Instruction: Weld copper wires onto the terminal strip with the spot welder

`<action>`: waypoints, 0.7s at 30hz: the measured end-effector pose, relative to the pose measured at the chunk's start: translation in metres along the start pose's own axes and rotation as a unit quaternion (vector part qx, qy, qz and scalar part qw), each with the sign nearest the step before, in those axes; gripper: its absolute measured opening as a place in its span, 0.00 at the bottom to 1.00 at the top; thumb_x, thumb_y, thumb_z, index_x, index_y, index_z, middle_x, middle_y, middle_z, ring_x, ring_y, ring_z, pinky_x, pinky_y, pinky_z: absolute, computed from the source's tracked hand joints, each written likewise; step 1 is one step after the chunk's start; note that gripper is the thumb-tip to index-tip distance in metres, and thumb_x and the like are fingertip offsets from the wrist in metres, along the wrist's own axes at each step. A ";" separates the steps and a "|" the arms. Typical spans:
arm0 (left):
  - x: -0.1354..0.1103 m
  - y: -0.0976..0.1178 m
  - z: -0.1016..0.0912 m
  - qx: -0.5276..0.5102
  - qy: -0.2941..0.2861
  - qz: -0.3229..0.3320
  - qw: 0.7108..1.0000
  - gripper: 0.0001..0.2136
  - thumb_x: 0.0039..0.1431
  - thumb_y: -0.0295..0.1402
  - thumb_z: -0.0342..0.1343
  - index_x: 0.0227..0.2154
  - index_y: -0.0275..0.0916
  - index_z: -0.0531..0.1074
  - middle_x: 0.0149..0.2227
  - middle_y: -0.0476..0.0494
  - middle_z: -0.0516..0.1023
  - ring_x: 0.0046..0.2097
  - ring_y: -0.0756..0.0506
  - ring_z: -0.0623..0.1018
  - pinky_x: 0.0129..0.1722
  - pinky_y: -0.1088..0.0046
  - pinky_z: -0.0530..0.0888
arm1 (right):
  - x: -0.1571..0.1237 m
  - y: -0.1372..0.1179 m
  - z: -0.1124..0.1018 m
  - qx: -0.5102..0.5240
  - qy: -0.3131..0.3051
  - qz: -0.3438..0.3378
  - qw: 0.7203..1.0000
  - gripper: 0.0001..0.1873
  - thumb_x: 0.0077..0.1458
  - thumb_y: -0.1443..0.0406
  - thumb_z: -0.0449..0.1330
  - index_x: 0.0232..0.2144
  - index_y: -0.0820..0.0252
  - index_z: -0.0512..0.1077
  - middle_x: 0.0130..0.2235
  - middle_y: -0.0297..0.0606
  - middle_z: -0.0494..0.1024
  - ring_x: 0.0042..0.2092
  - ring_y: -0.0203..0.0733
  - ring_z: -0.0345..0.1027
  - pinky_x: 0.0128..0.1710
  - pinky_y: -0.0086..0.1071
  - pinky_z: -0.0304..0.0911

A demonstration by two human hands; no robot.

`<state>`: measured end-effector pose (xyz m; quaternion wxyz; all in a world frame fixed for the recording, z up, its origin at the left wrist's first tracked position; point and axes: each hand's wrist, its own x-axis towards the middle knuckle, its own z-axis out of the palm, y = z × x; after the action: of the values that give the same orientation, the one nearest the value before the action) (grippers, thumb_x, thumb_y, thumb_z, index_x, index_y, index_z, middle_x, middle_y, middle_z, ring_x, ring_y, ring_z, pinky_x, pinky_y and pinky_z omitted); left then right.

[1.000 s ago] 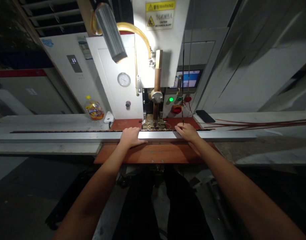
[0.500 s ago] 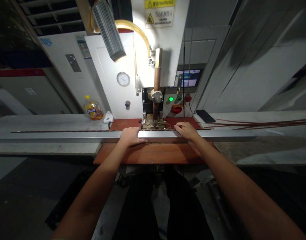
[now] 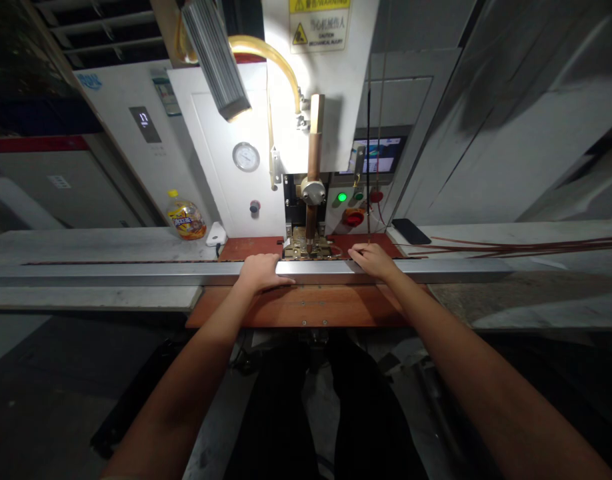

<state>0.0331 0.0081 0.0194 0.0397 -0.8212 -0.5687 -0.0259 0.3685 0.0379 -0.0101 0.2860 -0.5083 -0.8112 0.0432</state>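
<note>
A long silver metal bar (image 3: 326, 269) lies crosswise in front of the machine, a thin dark strip (image 3: 136, 263) running along its far edge. My left hand (image 3: 259, 272) is wrapped over the bar left of the machine's head, thumb along the near side and fingers over the far edge. To the right of the head, my right hand (image 3: 373, 260) rests at the bar's far edge with its fingers curled into a pinch. What lies between those fingertips is hidden. Between both hands, the vertical copper-coloured rod (image 3: 312, 223) points down at a small metal fixture (image 3: 299, 250).
A reddish-brown board (image 3: 286, 310) sits under the bar. On the left bench stands a yellow-capped bottle (image 3: 186, 217) near a white device (image 3: 217, 235). A black phone (image 3: 411, 231) and several brown strips (image 3: 511, 248) lie on the right. A lamp (image 3: 216, 60) hangs above.
Both hands and the bar stay in place. The view has shifted very slightly, and the digits on the left panel display now show.
</note>
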 end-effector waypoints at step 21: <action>0.005 -0.005 0.006 -0.007 -0.018 -0.004 1.000 0.38 0.45 0.71 0.53 0.46 0.43 0.76 0.48 0.35 0.82 0.48 0.32 0.80 0.45 0.61 0.73 | 0.002 0.003 0.001 -0.007 -0.004 0.008 1.000 0.18 0.61 0.60 0.50 0.25 0.55 0.75 0.32 0.40 0.83 0.35 0.43 0.73 0.39 0.32 0.60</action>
<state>0.0306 0.0150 0.0139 0.0235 -0.8196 -0.5723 -0.0150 0.3697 0.0410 -0.0107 0.2787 -0.5164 -0.8086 0.0425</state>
